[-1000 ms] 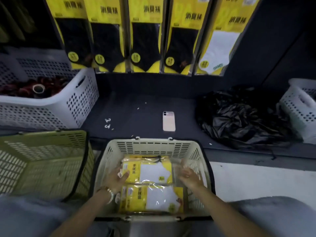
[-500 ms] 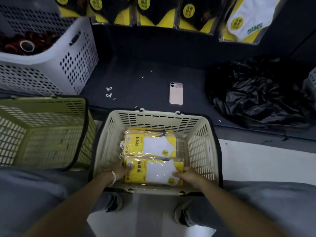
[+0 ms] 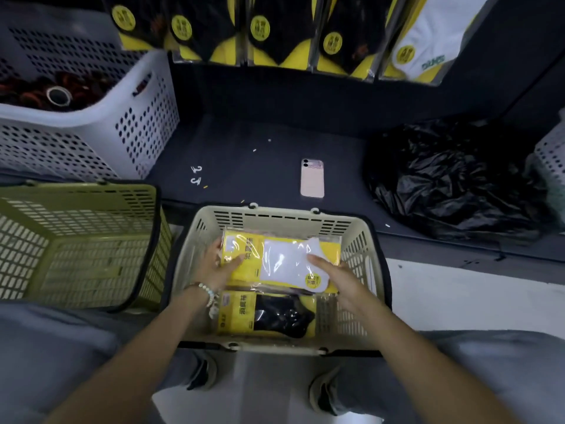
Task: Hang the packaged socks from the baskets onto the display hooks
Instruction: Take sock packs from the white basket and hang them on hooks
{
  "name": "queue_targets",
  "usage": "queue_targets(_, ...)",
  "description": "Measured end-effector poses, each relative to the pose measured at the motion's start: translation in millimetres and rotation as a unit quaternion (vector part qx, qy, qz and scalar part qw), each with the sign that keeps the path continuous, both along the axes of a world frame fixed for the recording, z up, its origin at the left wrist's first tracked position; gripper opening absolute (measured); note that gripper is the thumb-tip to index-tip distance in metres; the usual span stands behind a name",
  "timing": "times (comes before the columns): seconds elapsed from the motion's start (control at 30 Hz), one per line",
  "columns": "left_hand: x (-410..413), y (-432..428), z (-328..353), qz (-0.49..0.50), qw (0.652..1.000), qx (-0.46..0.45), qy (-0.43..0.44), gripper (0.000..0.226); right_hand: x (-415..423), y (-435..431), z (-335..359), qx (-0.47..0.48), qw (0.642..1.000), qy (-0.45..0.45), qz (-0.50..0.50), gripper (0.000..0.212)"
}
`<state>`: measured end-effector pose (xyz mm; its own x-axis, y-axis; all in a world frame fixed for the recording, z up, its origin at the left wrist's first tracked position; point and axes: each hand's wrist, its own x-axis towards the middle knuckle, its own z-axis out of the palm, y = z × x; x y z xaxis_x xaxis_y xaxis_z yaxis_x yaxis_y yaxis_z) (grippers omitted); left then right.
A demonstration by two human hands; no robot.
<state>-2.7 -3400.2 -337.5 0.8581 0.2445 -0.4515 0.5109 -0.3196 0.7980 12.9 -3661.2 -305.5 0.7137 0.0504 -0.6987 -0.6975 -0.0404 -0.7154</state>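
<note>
A beige basket [image 3: 284, 217] stands on the floor before my knees. Above its inside I hold a yellow pack of white socks [image 3: 284, 263] flat between both hands. My left hand [image 3: 215, 266] grips the pack's left end, thumb on top. My right hand [image 3: 339, 281] holds its right end, thumb across the white sock. Below it in the basket lies a yellow pack of black socks [image 3: 266, 315]. Hung sock packs [image 3: 260, 29] line the display at the top; their hooks are out of view.
An olive basket [image 3: 82, 240] sits to the left. A white perforated bin [image 3: 91, 123] with dark items and a tape roll [image 3: 58, 95] stands on the dark shelf. There too are a pink phone [image 3: 312, 178], a crumpled black bag [image 3: 452, 179] and another white bin [image 3: 550, 154].
Both hands have taken hold of a white-sock pack and raised it over the basket's far half, which uncovered a black-sock pack beneath. The camera has tilted down.
</note>
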Motion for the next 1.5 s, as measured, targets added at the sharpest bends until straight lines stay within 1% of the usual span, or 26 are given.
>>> queue_targets(0.03,10,-1,12,0.031,0.999,-0.004,-0.027,0.101,4,0,16,0.017,1.000,-0.008,-0.017,0.092)
queue_targets(0.07,19,-4,27,0.070,0.996,-0.026,-0.048,0.108,8,1,32,0.036,0.998,-0.019,-0.038,0.084)
queue_targets(0.1,27,-8,42,0.112,0.990,-0.072,-0.054,0.112,11,1,47,0.059,0.996,-0.039,-0.059,0.073)
queue_targets(0.13,34,-13,58,0.153,0.976,-0.146,-0.058,0.108,14,0,60,0.088,0.991,-0.062,-0.074,0.065)
queue_targets(0.17,40,-19,73,0.185,0.948,-0.247,-0.070,0.095,16,-1,72,0.111,0.987,-0.083,-0.084,0.064)
queue_targets(0.2,46,-28,87,0.203,0.912,-0.346,-0.083,0.078,19,-1,84,0.125,0.983,-0.100,-0.092,0.067)
queue_targets(0.23,52,-38,102,0.206,0.877,-0.423,-0.098,0.063,21,-2,95,0.136,0.979,-0.117,-0.095,0.069)
queue_targets(0.27,57,-48,116,0.199,0.854,-0.469,-0.111,0.058,23,-3,105,0.150,0.974,-0.136,-0.096,0.069)
queue_targets(0.3,62,-59,130,0.186,0.844,-0.490,-0.116,0.057,25,-4,113,0.167,0.969,-0.156,-0.097,0.067)
queue_targets(0.33,66,-69,143,0.169,0.842,-0.498,-0.121,0.053,27,-6,120,0.185,0.963,-0.171,-0.100,0.064)
queue_targets(0.4,75,-84,167,0.133,0.849,-0.491,-0.141,0.038,33,-10,132,0.204,0.954,-0.197,-0.099,0.057)
queue_targets(0.47,84,-92,190,0.111,0.865,-0.458,-0.175,0.027,40,-17,145,0.199,0.947,-0.227,-0.108,0.053)
queue_targets(0.5,90,-93,201,0.103,0.876,-0.428,-0.198,0.023,46,-23,152,0.181,0.945,-0.244,-0.124,0.052)
queue_targets(0.57,99,-95,222,0.076,0.890,-0.376,-0.248,0.017,60,-34,169,0.116,0.937,-0.288,-0.161,0.049)
queue_targets(0.63,107,-97,243,0.040,0.898,-0.330,-0.288,0.016,74,-42,192,0.069,0.922,-0.346,-0.158,0.047)
queue_targets(0.7,114,-102,260,-0.001,0.904,-0.286,-0.317,0.019,87,-42,219,0.040,0.905,-0.404,-0.125,0.042)
queue_targets(0.77,120,-111,276,-0.042,0.903,-0.257,-0.341,0.020,96,-38,246,0.014,0.886,-0.454,-0.095,0.036)
queue_targets(0.83,127,-121,291,-0.070,0.901,-0.225,-0.364,0.022,102,-34,268,-0.001,0.867,-0.491,-0.090,0.031)
queue_targets(0.93,138,-133,314,-0.072,0.896,-0.205,-0.388,0.027,107,-35,293,0.000,0.843,-0.528,-0.101,0.025)
queue_targets(1.0,144,-141,328,-0.074,0.894,-0.194,-0.398,0.030,110,-40,303,0.008,0.839,-0.535,-0.096,0.019)
queue_targets(1.1,153,-155,341,-0.090,0.887,-0.194,-0.410,0.033,116,-52,310,0.015,0.841,-0.529,-0.117,0.017)
queue_targets(1.23,161,-169,353,-0.134,0.881,-0.184,-0.413,0.025,126,-69,313,0.033,0.836,-0.523,-0.159,0.011)
queue_targets(1.33,173,-169,354,-0.152,0.881,-0.175,-0.412,0.037,134,-86,314,0.050,0.845,-0.504,-0.171,0.010)
queue_targets(1.4,183,-164,354,-0.144,0.882,-0.159,-0.418,0.043,140,-99,314,0.047,0.851,-0.489,-0.184,0.011)
queue_targets(1.43,188,-161,354,-0.133,0.884,-0.148,-0.424,0.042,144,-106,314,0.047,0.852,-0.484,-0.195,0.012)
queue_targets(1.5,197,-153,358,-0.099,0.885,-0.124,-0.438,0.025,153,-119,315,0.040,0.846,-0.484,-0.220,0.013)
